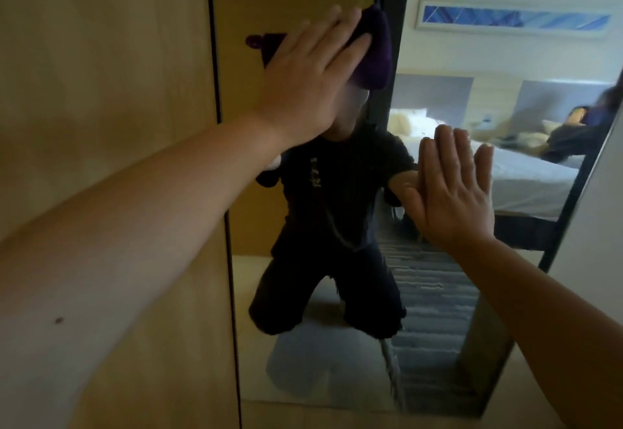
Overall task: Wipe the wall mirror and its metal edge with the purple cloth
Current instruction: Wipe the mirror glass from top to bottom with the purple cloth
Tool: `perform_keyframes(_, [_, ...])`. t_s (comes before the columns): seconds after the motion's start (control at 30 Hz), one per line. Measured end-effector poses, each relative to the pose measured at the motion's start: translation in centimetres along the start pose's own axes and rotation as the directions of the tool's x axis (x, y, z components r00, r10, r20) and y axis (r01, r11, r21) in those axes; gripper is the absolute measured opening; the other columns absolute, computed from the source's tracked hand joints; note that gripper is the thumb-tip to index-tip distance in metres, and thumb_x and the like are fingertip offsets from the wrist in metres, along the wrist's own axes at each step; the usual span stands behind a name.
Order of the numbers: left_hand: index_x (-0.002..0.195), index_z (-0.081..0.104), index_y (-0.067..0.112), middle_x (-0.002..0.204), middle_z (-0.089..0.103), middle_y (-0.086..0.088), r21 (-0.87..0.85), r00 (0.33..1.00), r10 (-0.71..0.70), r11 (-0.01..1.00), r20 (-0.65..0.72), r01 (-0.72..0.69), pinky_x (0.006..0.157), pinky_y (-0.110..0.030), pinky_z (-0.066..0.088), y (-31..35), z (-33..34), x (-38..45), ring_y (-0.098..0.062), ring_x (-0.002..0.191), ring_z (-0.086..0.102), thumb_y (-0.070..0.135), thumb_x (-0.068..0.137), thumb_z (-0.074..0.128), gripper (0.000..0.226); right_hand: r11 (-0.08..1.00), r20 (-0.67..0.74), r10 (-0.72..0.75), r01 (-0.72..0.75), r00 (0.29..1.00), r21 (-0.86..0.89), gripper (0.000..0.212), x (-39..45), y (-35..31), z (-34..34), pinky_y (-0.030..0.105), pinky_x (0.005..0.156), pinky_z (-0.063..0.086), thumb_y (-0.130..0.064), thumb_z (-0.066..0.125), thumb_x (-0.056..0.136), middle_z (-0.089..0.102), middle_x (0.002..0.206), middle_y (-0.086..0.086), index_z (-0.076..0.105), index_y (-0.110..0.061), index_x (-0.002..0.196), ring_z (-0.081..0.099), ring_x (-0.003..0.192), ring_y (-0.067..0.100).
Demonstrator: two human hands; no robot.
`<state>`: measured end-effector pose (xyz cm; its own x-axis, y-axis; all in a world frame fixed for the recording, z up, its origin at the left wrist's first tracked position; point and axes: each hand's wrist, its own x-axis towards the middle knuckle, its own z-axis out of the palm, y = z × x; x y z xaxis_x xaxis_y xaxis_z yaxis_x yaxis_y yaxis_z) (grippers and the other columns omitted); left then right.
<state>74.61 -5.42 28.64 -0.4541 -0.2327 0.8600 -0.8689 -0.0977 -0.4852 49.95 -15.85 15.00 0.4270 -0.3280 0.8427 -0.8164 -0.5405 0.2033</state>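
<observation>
The wall mirror [303, 344] fills the middle of the view, with a thin dark metal edge [226, 192] down its left side and another at the right. My left hand [303, 81] presses the purple cloth [374, 47] flat against the upper glass with straight fingers; the cloth sticks out past my fingertips. My right hand [451, 186] lies flat and open on the glass lower right, meeting its own reflection.
A wooden panel [101, 74] runs along the mirror's left side. A pale wall [600, 243] borders the right. The glass reflects a kneeling person in dark clothes, a bed and a framed picture.
</observation>
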Motion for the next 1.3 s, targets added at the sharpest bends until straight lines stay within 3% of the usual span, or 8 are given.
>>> perform_keyframes(0.1, [0.149, 0.043, 0.009, 0.157, 0.035, -0.017, 0.015, 0.999, -0.034, 0.999, 0.006, 0.034, 0.119, -0.050, 0.025, 2.1, 1.0, -2.4, -0.035, 0.146, 0.032, 0.035, 0.102, 0.047, 0.053, 1.000, -0.039, -0.007, 0.007, 0.999, 0.005, 0.075, -0.1, 0.2, 0.4, 0.057, 0.122, 0.000, -0.052, 0.030, 0.101, -0.011, 0.164, 0.006, -0.004, -0.015, 0.156, -0.011, 0.153, 0.027])
perform_keyframes(0.3, [0.146, 0.050, 0.010, 0.155, 0.039, -0.014, -0.071, 0.995, 0.095, 0.993, 0.005, -0.095, 0.115, -0.051, 0.034, 7.3, 2.2, -13.4, -0.034, 0.145, 0.035, 0.031, 0.098, 0.054, 0.052, 1.000, -0.077, -0.017, 0.018, 0.997, 0.017, 0.076, 0.0, 0.0, 0.6, 0.056, 0.122, 0.000, -0.051, 0.034, 0.101, -0.013, 0.163, 0.005, -0.005, -0.016, 0.156, -0.010, 0.152, 0.026])
perform_keyframes(0.53, [0.152, 0.037, 0.022, 0.158, 0.034, -0.004, -0.075, 0.950, 0.184, 0.983, 0.254, -0.170, 0.116, -0.046, 0.029, 12.0, 2.4, -27.2, -0.027, 0.147, 0.031, 0.025, 0.091, 0.069, 0.069, 1.000, -0.015, -0.010, 0.010, 1.000, -0.002, 0.072, -0.1, 0.0, -0.5, 0.057, 0.122, 0.000, -0.051, 0.027, 0.102, -0.006, 0.165, 0.009, 0.000, -0.014, 0.157, -0.009, 0.152, 0.028])
perform_keyframes(0.77, [0.132, 0.058, 0.017, 0.136, 0.059, -0.006, -0.259, 0.969, 0.167, 0.959, 0.184, -0.116, 0.083, -0.046, 0.050, 10.8, -0.8, -20.5, -0.030, 0.115, 0.059, 0.012, 0.103, 0.051, 0.030, 0.998, 0.076, -0.007, 0.002, 0.997, 0.061, 0.071, -0.7, 1.4, -3.8, 0.049, 0.123, -0.007, -0.052, 0.029, 0.105, -0.013, 0.165, 0.005, -0.006, -0.020, 0.158, -0.017, 0.152, 0.021])
perform_keyframes(0.9, [0.132, 0.061, 0.012, 0.138, 0.058, -0.011, -0.202, 0.996, 0.089, 0.976, 0.022, -0.083, 0.089, -0.049, 0.047, 8.2, -1.3, -10.4, -0.034, 0.117, 0.056, 0.006, 0.097, 0.060, 0.036, 0.989, 0.091, 0.146, -0.145, 0.985, -0.017, 0.075, -1.2, 5.1, -4.6, 0.047, 0.122, -0.011, -0.064, 0.011, 0.100, -0.016, 0.165, 0.006, -0.009, -0.020, 0.158, -0.018, 0.151, 0.022])
perform_keyframes(1.0, [0.133, 0.059, 0.011, 0.140, 0.057, -0.013, -0.100, 0.993, 0.050, 0.993, -0.105, -0.060, 0.097, -0.047, 0.041, 6.3, -1.0, -1.5, -0.034, 0.122, 0.050, 0.009, 0.094, 0.061, 0.039, 0.988, 0.120, 0.146, -0.139, 0.982, -0.069, 0.079, -1.2, 6.3, -3.8, 0.043, 0.122, -0.014, -0.065, 0.010, 0.100, -0.015, 0.165, 0.008, -0.003, -0.014, 0.159, -0.021, 0.150, 0.021])
perform_keyframes(1.13, [0.145, 0.047, 0.012, 0.155, 0.039, -0.016, -0.055, 1.000, -0.019, 0.998, -0.018, 0.018, 0.114, -0.050, 0.031, 6.4, 0.9, 4.7, -0.037, 0.141, 0.037, 0.020, 0.098, 0.057, 0.049, 0.990, 0.084, 0.140, -0.136, 0.987, -0.049, 0.078, -1.1, 6.3, -2.9, 0.045, 0.123, -0.010, -0.062, 0.017, 0.102, -0.014, 0.164, 0.010, -0.001, -0.010, 0.158, -0.020, 0.151, 0.024])
perform_keyframes(1.3, [0.148, 0.044, 0.010, 0.157, 0.035, -0.017, -0.059, 1.000, -0.005, 0.998, -0.009, 0.005, 0.119, -0.051, 0.027, 10.5, 3.4, -0.2, -0.036, 0.145, 0.033, 0.031, 0.103, 0.048, 0.050, 0.992, -0.020, 0.120, -0.121, 0.993, -0.030, 0.076, -1.1, 6.7, -1.8, 0.040, 0.122, -0.014, -0.059, 0.020, 0.101, -0.013, 0.163, 0.007, 0.001, -0.011, 0.158, -0.023, 0.149, 0.019])
